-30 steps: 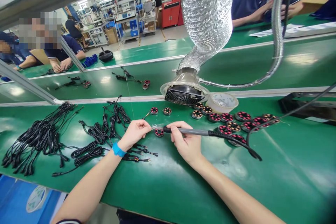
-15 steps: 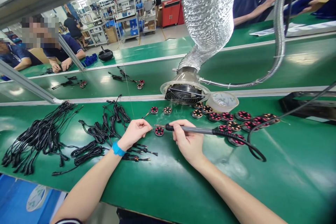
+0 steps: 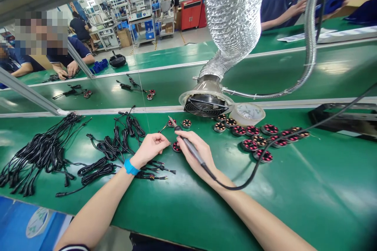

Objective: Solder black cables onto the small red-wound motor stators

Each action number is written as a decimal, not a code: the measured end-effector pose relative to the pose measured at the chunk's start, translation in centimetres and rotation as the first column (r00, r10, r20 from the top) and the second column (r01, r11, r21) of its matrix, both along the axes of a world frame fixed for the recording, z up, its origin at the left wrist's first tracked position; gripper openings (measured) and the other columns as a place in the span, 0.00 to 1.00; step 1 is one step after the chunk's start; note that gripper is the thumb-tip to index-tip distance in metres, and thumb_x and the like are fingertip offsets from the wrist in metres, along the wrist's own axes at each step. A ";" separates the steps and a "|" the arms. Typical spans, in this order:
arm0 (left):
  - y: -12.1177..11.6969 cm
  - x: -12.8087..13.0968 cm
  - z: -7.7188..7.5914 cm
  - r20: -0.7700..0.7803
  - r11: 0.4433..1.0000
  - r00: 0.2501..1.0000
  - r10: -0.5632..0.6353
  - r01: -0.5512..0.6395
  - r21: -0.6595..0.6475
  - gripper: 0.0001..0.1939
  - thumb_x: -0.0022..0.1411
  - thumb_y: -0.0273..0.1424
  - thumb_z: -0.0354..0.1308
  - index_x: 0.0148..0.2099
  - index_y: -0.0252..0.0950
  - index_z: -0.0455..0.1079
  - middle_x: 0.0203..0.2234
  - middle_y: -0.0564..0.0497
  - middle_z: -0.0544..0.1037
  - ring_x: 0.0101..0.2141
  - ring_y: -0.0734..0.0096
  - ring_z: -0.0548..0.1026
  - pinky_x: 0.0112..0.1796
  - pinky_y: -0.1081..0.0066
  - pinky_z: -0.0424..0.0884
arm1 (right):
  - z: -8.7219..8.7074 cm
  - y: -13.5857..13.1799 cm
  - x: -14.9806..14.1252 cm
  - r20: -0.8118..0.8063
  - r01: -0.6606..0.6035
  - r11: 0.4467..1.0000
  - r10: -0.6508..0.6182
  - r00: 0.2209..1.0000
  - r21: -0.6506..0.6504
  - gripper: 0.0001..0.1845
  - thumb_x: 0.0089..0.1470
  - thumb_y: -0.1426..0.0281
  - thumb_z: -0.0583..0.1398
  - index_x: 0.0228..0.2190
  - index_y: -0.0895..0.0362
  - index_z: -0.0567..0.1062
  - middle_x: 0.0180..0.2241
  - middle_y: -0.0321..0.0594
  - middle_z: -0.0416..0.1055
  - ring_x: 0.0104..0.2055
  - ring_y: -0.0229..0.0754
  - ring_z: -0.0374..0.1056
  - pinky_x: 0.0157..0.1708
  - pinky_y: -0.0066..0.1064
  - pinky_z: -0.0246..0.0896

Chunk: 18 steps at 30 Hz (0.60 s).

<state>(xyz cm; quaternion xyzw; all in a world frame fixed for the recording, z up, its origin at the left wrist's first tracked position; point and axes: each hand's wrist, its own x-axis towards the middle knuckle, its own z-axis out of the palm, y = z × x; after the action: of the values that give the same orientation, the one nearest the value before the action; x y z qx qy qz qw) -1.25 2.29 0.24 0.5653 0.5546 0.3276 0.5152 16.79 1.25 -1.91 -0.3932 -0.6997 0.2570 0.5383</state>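
Observation:
My right hand (image 3: 196, 153) is closed around a grey soldering iron (image 3: 191, 147), whose tip points up and away to the left. Between thumb and finger, my left hand (image 3: 151, 150) pinches a thin wire; a small bit of it shows at the fingertips. A round motor stator with red coils (image 3: 176, 147) sits between the hands, partly covered by my right fingers. Just behind it lie another red-coiled stator (image 3: 171, 123), partly behind the iron's tip, and a copper-coloured one (image 3: 186, 123). Black cables (image 3: 151, 176) with bare coloured ends lie below my left wrist.
A fume extractor fan (image 3: 206, 104) hangs low behind the hands on a silver duct (image 3: 235, 15). Several stators (image 3: 250, 145) are grouped at right, by a round translucent tub (image 3: 247, 113). Cable bundles (image 3: 44, 149) cover the left side. Co-workers (image 3: 70, 53) sit across the bench.
My right hand has moved left and turned the soldering iron from lying level to pointing up and away. Its cord now hangs across my forearm. My left hand has hardly moved.

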 end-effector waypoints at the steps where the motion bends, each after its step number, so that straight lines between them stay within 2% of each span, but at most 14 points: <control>1: -0.1 0.0 0.0 0.000 1.000 1.000 -0.011 0.011 0.008 0.12 0.54 0.37 0.61 0.30 0.32 0.70 0.17 0.57 0.66 0.19 0.81 0.61 0.22 0.77 0.57 | -0.1 0.2 -0.1 0.022 -0.024 0.999 0.023 0.999 0.036 0.13 0.63 0.71 0.55 0.47 0.53 0.73 0.40 0.41 0.74 0.39 0.40 0.73 0.43 0.33 0.70; 6: -0.4 0.1 0.0 -0.020 0.995 0.997 -0.070 0.071 0.069 0.13 0.57 0.38 0.60 0.31 0.31 0.70 0.22 0.55 0.69 0.21 0.79 0.63 0.24 0.76 0.60 | -0.9 0.7 -0.7 0.050 -0.113 0.991 0.110 0.993 0.074 0.20 0.61 0.77 0.54 0.53 0.50 0.68 0.43 0.42 0.67 0.38 0.38 0.72 0.43 0.31 0.70; 10: -0.4 -0.1 0.0 -0.070 0.988 0.992 -0.109 0.116 0.102 0.14 0.60 0.39 0.59 0.32 0.31 0.70 0.23 0.54 0.70 0.23 0.78 0.65 0.26 0.76 0.61 | -1.4 0.8 -1.1 0.096 -0.141 0.986 0.132 0.987 0.093 0.22 0.62 0.77 0.53 0.55 0.48 0.67 0.44 0.42 0.65 0.41 0.39 0.71 0.45 0.33 0.70; 18: -0.5 -0.4 0.6 -0.082 0.989 0.986 -0.146 0.147 0.014 0.17 0.59 0.43 0.59 0.35 0.31 0.70 0.21 0.55 0.68 0.22 0.77 0.65 0.25 0.75 0.60 | -1.9 0.7 -1.0 0.169 -0.104 0.989 0.086 0.982 0.102 0.21 0.63 0.75 0.52 0.55 0.49 0.66 0.44 0.43 0.64 0.42 0.40 0.70 0.45 0.34 0.69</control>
<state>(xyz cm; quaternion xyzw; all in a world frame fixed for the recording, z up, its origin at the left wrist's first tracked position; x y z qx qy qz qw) -1.61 1.81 0.85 0.6225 0.5285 0.2714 0.5094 15.78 1.95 -3.76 -0.3488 -0.7728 0.2103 0.4867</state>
